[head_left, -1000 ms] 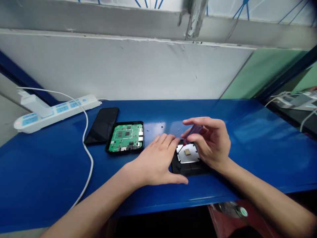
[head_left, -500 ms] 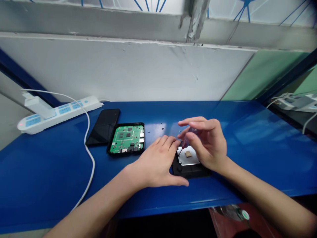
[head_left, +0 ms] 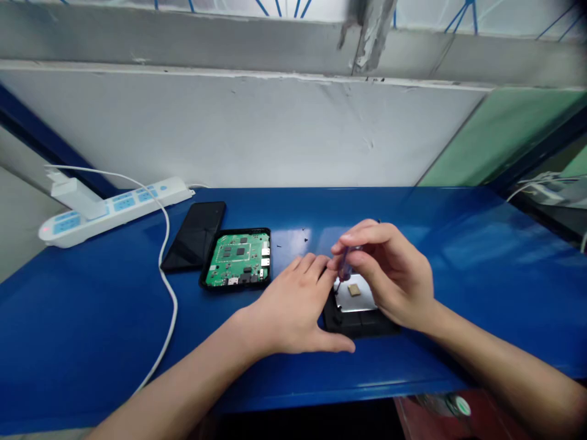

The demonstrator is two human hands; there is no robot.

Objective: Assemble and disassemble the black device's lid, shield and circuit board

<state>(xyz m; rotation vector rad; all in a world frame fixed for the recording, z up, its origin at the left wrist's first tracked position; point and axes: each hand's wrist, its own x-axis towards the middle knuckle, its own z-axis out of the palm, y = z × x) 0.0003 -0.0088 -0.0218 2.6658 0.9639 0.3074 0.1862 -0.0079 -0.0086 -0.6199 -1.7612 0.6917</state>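
Note:
My right hand (head_left: 389,269) is closed round the translucent purple handle of a screwdriver (head_left: 345,266). Its thin shaft points down to the upper left corner of a silver metal plate (head_left: 362,300). That plate, with a small tan pad (head_left: 354,289) on it, sits in a black plastic cover (head_left: 367,327) on the table. Along the cover's left side lies my left hand (head_left: 298,308), palm down, fingers stretched out and thumb apart. To the left, a green circuit board (head_left: 233,260) rests in a black case (head_left: 202,281). Several small dark screws (head_left: 306,239) lie loose beyond my left hand.
A black phone (head_left: 195,235) lies partly against the black case. Behind it stands a white power strip (head_left: 123,205) with a plugged charger (head_left: 77,197); its white cable (head_left: 172,305) runs down the left. A bottle (head_left: 454,404) is below the blue table's (head_left: 481,244) front edge.
My right hand's fingers have drawn in closer round the screwdriver handle. My left hand stays flat by the cover. The whole view has shifted slightly.

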